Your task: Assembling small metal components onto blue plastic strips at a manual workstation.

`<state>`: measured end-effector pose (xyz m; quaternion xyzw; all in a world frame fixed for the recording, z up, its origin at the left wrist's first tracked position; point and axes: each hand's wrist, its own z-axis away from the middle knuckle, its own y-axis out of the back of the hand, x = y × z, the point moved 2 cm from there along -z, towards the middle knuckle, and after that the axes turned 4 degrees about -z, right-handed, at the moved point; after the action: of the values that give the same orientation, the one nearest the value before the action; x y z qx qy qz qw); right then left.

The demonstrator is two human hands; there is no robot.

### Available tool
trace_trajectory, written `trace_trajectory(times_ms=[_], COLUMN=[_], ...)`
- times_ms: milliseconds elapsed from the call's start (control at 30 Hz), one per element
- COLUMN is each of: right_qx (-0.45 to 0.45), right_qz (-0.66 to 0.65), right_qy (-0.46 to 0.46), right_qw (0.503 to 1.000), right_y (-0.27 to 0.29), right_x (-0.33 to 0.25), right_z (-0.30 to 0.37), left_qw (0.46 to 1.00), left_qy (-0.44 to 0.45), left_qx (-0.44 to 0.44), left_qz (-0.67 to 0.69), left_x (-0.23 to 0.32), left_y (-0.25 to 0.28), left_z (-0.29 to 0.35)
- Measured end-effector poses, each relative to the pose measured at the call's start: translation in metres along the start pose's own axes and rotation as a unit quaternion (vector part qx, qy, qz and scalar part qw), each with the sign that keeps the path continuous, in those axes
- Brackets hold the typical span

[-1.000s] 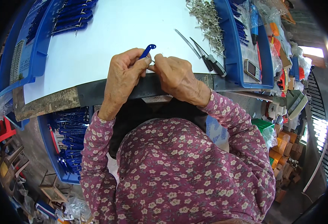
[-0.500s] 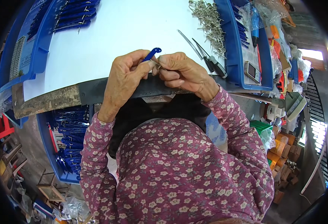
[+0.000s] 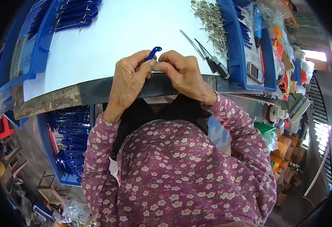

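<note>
Over the table's near edge, my left hand (image 3: 130,79) is closed on a slim blue handle-like part (image 3: 153,53). Its rounded, holed end sticks up past my thumb and index finger; the rest is hidden in the hand. Against the left fingertips presses my right hand (image 3: 186,75), its thumb and index finger pinched together. A glint of metal shows where the fingertips meet, too small and covered to name. Right of the hands, a screwdriver with a black and grey handle (image 3: 221,69) and a slim dark-handled tool (image 3: 211,65) lie on the white sheet (image 3: 124,26).
Small metal pins (image 3: 213,26) are heaped at the far right, blue parts (image 3: 77,17) at the far left. Blue trays (image 3: 37,56) flank the sheet; the right one holds a phone (image 3: 255,72) and an electric screwdriver (image 3: 257,26). Below left, another blue bin (image 3: 46,151) holds blue parts.
My right hand has rolled over and its fingers have closed in against the left fingertips, covering the small metal piece. The blue part has shifted slightly up and left.
</note>
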<state>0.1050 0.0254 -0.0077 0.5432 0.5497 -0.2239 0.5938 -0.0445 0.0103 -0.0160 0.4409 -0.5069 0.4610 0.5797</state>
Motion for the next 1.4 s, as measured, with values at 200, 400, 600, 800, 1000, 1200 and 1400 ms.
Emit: trace_trajectory(times_ms=[200,400,600,800,1000,1200,1400], right_qx=[-0.032,-0.004,0.003,0.02,-0.007,0.029,0.041], right_qz=[0.284,0.145,0.138,0.149,0.183,0.038,-0.174], right_qy=[0.254,0.111,0.107,0.102,0.133,0.133,-0.042], right_qw=[0.924,0.983,0.985,0.983,0.974,0.99,0.983], right_y=[0.004,0.003,0.002,0.007,0.01,0.009,0.016], right_x=[-0.007,0.0,-0.005,-0.004,-0.012,-0.012,-0.018], right_z=[-0.001,0.001,0.002,0.003,0.001,0.003,0.002], left_qw=[0.999,0.997,0.996,0.993,0.978,0.959,0.929], left_qy=[0.018,0.003,0.016,0.013,0.024,0.063,0.064], left_qx=[-0.011,0.001,0.002,0.0,-0.012,-0.058,-0.106], left_qz=[0.039,0.074,0.093,0.12,0.209,0.269,0.35], left_x=[-0.002,-0.007,-0.005,-0.007,-0.009,-0.01,-0.008], left_y=[-0.002,-0.002,-0.001,0.0,-0.002,-0.004,-0.01], left_z=[-0.002,0.0,0.002,0.001,0.0,-0.002,-0.006])
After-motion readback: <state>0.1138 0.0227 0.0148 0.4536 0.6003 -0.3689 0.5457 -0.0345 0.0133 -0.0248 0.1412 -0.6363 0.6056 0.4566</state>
